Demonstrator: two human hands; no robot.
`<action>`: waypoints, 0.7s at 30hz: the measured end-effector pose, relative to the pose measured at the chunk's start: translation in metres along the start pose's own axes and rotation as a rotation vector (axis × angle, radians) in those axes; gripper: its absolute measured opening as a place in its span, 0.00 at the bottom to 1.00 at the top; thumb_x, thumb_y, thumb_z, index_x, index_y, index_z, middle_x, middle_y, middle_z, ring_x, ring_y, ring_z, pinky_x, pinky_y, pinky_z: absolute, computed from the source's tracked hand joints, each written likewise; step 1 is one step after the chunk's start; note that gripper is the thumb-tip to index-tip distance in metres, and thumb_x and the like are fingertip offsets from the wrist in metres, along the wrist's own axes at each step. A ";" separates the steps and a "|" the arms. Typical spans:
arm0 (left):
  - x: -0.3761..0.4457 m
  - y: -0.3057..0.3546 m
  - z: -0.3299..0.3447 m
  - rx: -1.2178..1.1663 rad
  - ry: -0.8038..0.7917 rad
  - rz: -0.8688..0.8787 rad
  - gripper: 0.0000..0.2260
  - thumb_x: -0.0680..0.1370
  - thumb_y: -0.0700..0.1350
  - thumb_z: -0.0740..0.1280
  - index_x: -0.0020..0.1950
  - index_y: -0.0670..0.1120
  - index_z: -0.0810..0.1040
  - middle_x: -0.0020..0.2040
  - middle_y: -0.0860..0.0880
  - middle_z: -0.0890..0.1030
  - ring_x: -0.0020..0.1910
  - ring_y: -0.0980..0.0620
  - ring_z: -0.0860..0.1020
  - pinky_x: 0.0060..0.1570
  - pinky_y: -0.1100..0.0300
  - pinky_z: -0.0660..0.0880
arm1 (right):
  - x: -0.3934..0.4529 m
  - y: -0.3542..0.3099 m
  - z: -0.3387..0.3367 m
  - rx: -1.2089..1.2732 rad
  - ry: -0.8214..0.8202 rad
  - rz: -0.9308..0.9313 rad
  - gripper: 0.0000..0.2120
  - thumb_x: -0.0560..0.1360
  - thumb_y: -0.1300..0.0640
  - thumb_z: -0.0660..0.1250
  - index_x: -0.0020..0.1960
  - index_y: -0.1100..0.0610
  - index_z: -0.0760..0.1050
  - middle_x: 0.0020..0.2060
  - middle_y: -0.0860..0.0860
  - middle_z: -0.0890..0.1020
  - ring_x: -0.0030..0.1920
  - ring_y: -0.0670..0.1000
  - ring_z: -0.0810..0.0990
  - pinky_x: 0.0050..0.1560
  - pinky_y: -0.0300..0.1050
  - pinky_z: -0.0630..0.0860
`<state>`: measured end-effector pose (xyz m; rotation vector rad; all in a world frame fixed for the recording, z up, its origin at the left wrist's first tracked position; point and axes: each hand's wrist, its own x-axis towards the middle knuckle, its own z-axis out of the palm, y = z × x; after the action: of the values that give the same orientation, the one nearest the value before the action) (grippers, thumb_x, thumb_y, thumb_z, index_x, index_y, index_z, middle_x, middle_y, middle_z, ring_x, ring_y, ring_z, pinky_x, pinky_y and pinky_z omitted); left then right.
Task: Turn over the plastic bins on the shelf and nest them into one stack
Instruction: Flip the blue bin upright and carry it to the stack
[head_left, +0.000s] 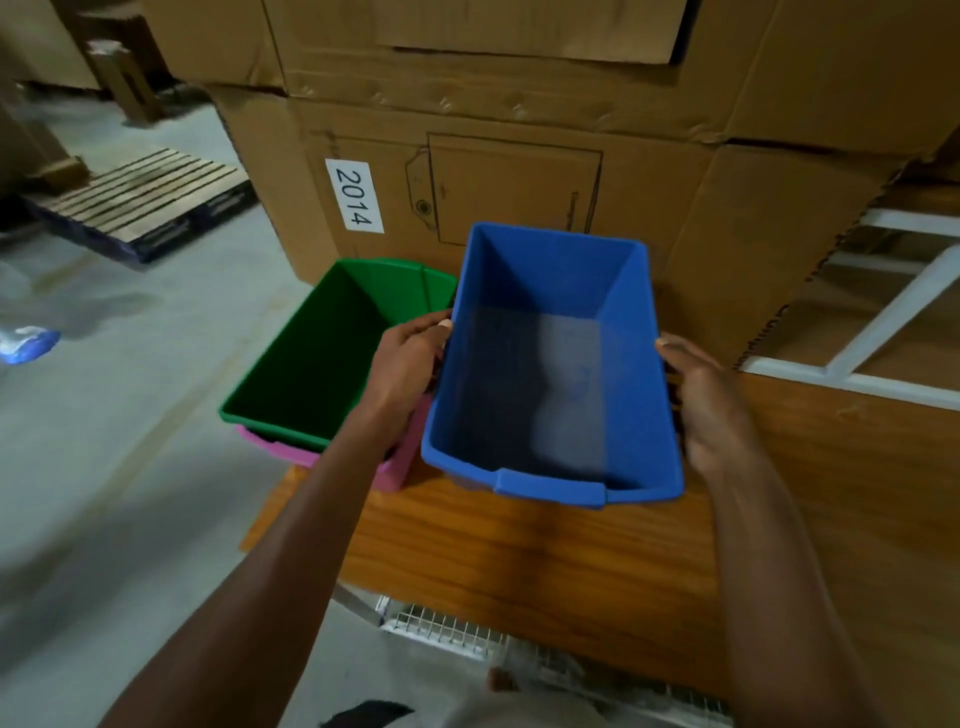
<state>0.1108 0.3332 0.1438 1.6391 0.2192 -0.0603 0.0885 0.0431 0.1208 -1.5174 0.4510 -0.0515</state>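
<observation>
A blue plastic bin (550, 374) stands open side up in the middle of the view, above the wooden shelf board (519, 561). My left hand (405, 364) grips its left rim, thumb on the edge. My right hand (701, 400) holds its right wall, fingers wrapped under the rim. To the left, a green bin (322, 353) sits nested open side up inside a pink bin (395, 467), of which only the lower rim shows. I cannot tell whether the blue bin rests on the board or is lifted.
Large cardboard boxes (519, 130) rise right behind the bins, one labelled 2014. A wooden pallet (140, 202) lies on the concrete floor at the left. A white frame (883, 322) is at the right, a wire grid (467, 634) below the board's front edge.
</observation>
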 end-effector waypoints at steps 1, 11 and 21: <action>0.008 0.004 -0.007 0.008 -0.015 0.011 0.13 0.83 0.49 0.63 0.62 0.53 0.85 0.52 0.53 0.87 0.51 0.51 0.85 0.47 0.54 0.79 | 0.001 -0.002 0.008 0.015 0.005 -0.011 0.12 0.80 0.44 0.67 0.59 0.45 0.85 0.55 0.49 0.88 0.60 0.56 0.84 0.60 0.59 0.79; 0.084 0.036 -0.118 -0.049 -0.203 0.102 0.12 0.82 0.47 0.63 0.51 0.46 0.86 0.48 0.48 0.88 0.48 0.46 0.86 0.50 0.50 0.81 | -0.025 -0.036 0.127 0.174 0.120 -0.124 0.10 0.83 0.51 0.65 0.56 0.54 0.84 0.40 0.47 0.88 0.38 0.46 0.86 0.35 0.41 0.81; 0.116 0.048 -0.226 -0.044 -0.219 0.101 0.16 0.82 0.45 0.61 0.58 0.36 0.83 0.47 0.46 0.85 0.39 0.55 0.82 0.37 0.63 0.77 | -0.034 -0.038 0.248 0.198 0.113 -0.076 0.17 0.80 0.47 0.68 0.63 0.56 0.84 0.46 0.52 0.87 0.41 0.53 0.86 0.34 0.42 0.79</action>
<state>0.2122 0.5661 0.1897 1.5839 -0.0293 -0.1560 0.1452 0.2858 0.1636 -1.3405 0.4645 -0.2360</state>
